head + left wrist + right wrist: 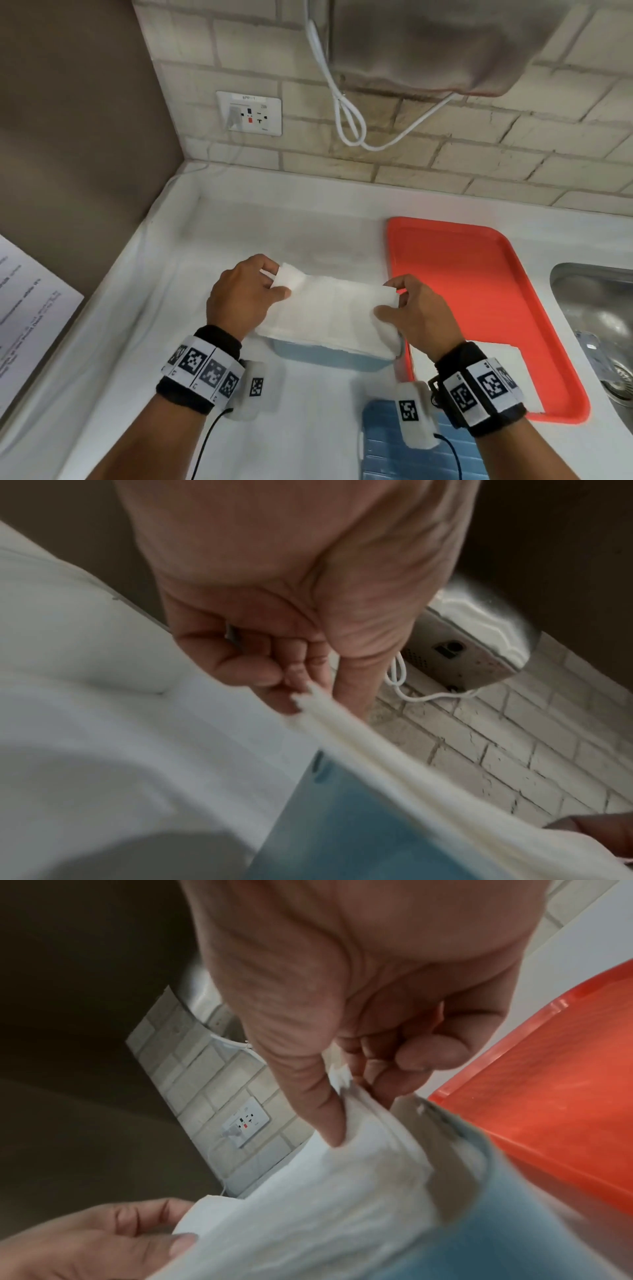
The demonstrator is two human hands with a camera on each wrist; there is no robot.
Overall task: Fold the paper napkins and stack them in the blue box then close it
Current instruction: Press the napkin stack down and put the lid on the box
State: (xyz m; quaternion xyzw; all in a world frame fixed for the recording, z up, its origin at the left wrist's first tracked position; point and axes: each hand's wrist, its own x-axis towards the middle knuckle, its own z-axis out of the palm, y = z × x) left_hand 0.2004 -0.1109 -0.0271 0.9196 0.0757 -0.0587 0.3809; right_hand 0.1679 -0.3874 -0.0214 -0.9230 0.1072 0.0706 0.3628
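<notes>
A folded white paper napkin (329,308), several layers thick at its edge in the left wrist view, is held level directly over the open pale-blue rectangular plastic box (329,358), covering its opening from above. We see our left hand (241,296) pinching the napkin's end at 9 o'clock, thumb on top and fingers curled beneath. Our right hand (416,315) is clamped on the end at 3 o'clock, thumb pressed on the upper face and fingertips (383,1093) behind the corner. The box stands on the white surface (164,308), its side at 3 o'clock just beside the orange-red rectangular plastic tray (479,274). A flat white paper sheet (517,363) lies on the tray's near end. The ribbed blue lid (383,452) rests on the surface at 5 o'clock from the box. A steel sink (596,308) lies beyond the tray at 3 o'clock. On the brick-tiled wall at 12 o'clock we note a white wall socket (249,113), a looped white cable (349,116) and a metal wall unit (435,44).
</notes>
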